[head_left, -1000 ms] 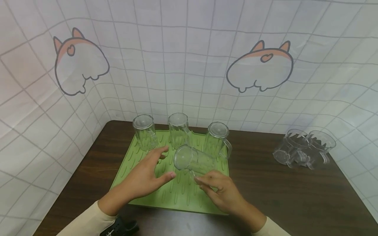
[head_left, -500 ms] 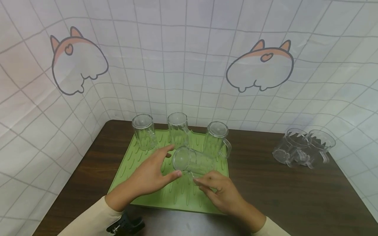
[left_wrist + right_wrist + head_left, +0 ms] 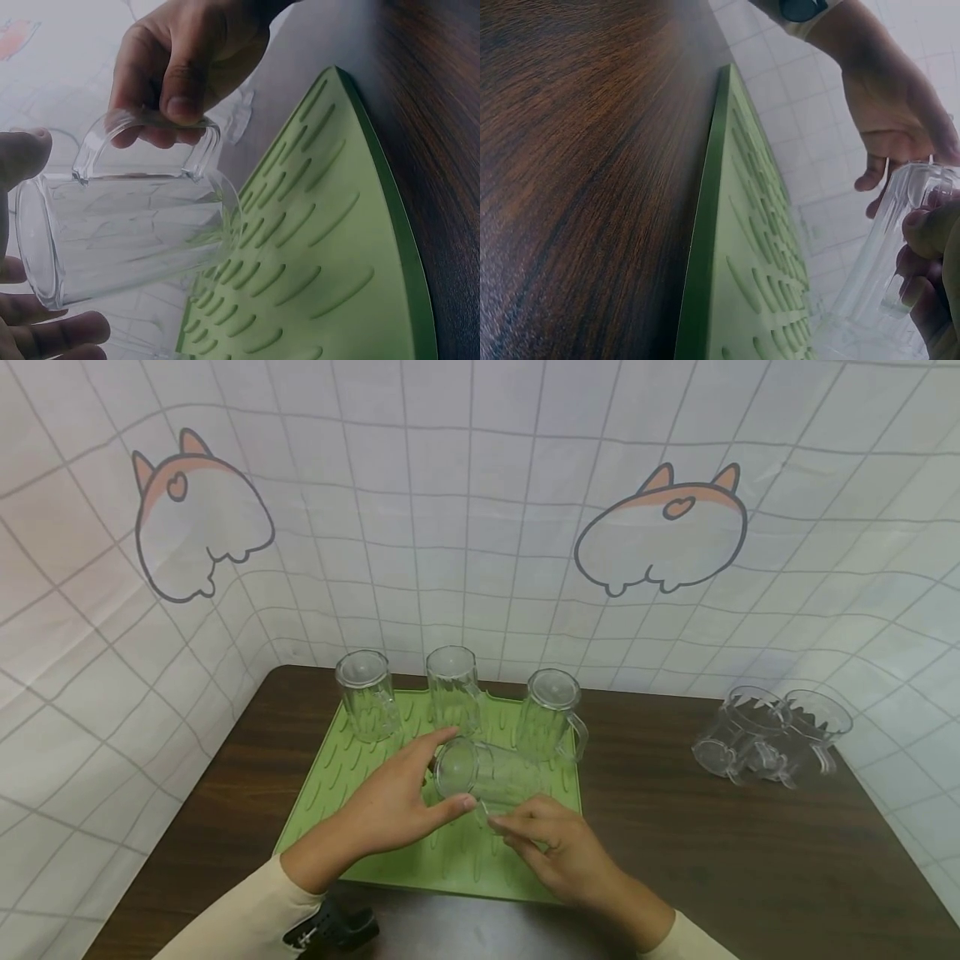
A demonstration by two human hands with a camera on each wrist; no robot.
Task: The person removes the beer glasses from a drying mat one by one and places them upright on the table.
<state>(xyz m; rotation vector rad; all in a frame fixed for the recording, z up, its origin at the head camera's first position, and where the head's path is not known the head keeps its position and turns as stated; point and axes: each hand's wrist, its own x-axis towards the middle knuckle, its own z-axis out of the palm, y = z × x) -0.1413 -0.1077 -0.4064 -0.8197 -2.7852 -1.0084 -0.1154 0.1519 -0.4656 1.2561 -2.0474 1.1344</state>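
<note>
My right hand (image 3: 558,843) pinches the handle of a clear glass mug (image 3: 510,774), which it holds on its side above a green drying mat (image 3: 450,860). In the left wrist view the mug (image 3: 142,225) has its thick base toward my left hand and its mouth toward the mat. My left hand (image 3: 390,802) reaches round the base end with spread fingers, thumb on the near side; whether it touches the glass I cannot tell. Three like mugs stand upside down along the mat's back: a left one (image 3: 367,697), a middle one (image 3: 453,693) and a right one (image 3: 551,718).
Two more glass mugs (image 3: 813,739) stand close together, mouths up, at the right of the dark wooden table (image 3: 660,827). A white grid-patterned curtain (image 3: 450,527) surrounds the table's back and sides. A dark band (image 3: 333,931) is on the left wrist.
My left hand has moved right, so its fingers and thumb come round the mug's base. The held mug has shifted slightly left and levelled out; my right hand keeps its grip.
</note>
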